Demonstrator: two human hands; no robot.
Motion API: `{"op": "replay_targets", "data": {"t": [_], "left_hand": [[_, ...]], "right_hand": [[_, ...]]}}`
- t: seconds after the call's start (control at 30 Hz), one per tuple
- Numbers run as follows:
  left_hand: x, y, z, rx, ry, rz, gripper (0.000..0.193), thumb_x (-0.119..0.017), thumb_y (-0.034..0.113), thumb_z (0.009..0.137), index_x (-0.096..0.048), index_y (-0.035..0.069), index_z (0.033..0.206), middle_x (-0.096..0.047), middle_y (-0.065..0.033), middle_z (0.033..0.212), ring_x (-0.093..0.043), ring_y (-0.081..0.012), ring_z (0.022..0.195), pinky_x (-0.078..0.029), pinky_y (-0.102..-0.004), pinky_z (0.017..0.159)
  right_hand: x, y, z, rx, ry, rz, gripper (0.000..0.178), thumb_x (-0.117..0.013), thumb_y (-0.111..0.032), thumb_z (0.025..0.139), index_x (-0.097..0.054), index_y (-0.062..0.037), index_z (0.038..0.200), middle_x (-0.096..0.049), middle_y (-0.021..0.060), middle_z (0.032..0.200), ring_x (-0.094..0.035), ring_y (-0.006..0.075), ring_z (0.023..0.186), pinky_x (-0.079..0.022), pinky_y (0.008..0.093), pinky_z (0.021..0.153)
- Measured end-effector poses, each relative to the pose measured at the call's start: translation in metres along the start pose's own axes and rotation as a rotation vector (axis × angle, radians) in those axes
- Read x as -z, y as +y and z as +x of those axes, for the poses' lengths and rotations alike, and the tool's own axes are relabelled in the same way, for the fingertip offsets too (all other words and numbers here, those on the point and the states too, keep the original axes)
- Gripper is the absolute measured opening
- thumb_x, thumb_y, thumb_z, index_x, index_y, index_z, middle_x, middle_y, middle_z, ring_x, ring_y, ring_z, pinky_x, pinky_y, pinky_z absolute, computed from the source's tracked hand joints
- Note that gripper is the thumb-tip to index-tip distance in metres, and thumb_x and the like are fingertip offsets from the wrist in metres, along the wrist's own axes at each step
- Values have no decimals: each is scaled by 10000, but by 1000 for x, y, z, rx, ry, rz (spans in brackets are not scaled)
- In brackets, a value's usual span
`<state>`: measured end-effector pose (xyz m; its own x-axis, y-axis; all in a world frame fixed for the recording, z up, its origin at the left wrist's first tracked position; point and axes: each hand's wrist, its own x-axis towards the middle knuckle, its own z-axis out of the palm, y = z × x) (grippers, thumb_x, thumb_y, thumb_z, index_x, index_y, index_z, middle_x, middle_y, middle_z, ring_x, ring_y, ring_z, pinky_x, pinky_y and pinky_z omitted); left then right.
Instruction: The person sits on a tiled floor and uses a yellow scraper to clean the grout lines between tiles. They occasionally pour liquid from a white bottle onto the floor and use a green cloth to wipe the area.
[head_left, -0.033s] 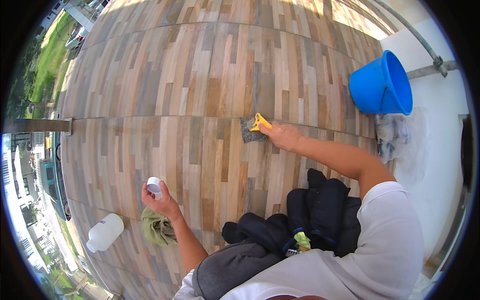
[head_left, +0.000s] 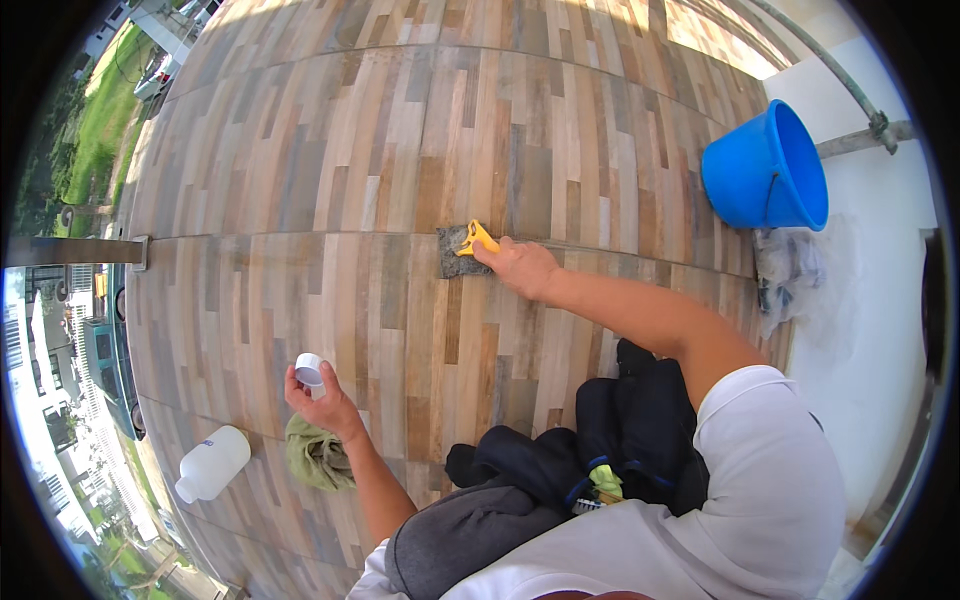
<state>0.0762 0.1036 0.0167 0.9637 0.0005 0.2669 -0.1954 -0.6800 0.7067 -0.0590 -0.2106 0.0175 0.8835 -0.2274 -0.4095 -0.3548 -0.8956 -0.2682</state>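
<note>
Right hand (head_left: 525, 268): fingers closed round the yellow handle (head_left: 478, 238). Grey scrubbing pad (head_left: 461, 264) lies on the wood-look tile floor (head_left: 350, 180), about midway between its left and right edges, covering part of a grout joint (head_left: 340, 234).

Left hand (head_left: 325, 408): thumb and fingers pinch a small white cup (head_left: 308, 370), or cap, above the floor.

Technique, my judgement: pad flat, pressure even, short strokes along the joint; cup level, clear of the stroke.

Containers: cup's mouth faces me, contents not discernible. White plastic bottle (head_left: 214, 465), near the floor's left edge beside an olive cloth (head_left: 318, 455); fill level not visible. Blue bucket (head_left: 742, 175), at the floor's right edge; inner wall shows, bottom hidden, so contents unknown.
</note>
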Motion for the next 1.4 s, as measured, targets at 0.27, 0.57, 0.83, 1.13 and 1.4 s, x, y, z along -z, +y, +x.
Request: {"op": "replay_targets", "data": {"t": [0.27,0.57,0.83,1.13,1.4], "left_hand": [[13,1,17,114,74,-227,610,-660,161,782,-307,-1,1253,-436,-153,1141,-499,-243,979,-438,-333,827],[35,-17,16,228,213,-192,652,-682,179,760,-300,-1,1257,-412,-154,1110,-499,-251,964,-454,-332,800],[31,-22,12,130,206,-131,635,-682,187,763,-320,-1,1250,-411,-136,1086,-497,-238,924,-458,-324,769],[24,-1,16,138,191,-214,671,-688,198,753,-296,1,1261,-393,-150,1115,-464,-262,984,-432,-340,826],[21,-10,9,149,189,-187,669,-692,187,746,-301,-1,1255,-399,-161,1125,-475,-261,975,-441,-347,809]], "right_hand": [[-10,-30,39,52,56,55,417,-398,-110,828,-341,-168,1237,-544,180,876,-594,325,783,-484,398,615],[-2,151,-152,-72,-73,-273,388,-446,-170,837,-399,-203,1221,-526,145,766,-575,305,615,-479,397,529],[4,18,1,60,-49,-97,370,-430,-113,820,-380,-181,1180,-559,162,818,-605,307,748,-484,402,583],[8,-76,83,123,-2,36,362,-429,-89,814,-387,-177,1162,-583,149,876,-607,299,792,-486,400,640],[12,117,-104,-66,-149,-224,304,-410,-183,847,-406,-205,1151,-537,149,803,-590,304,696,-462,414,571]]}}
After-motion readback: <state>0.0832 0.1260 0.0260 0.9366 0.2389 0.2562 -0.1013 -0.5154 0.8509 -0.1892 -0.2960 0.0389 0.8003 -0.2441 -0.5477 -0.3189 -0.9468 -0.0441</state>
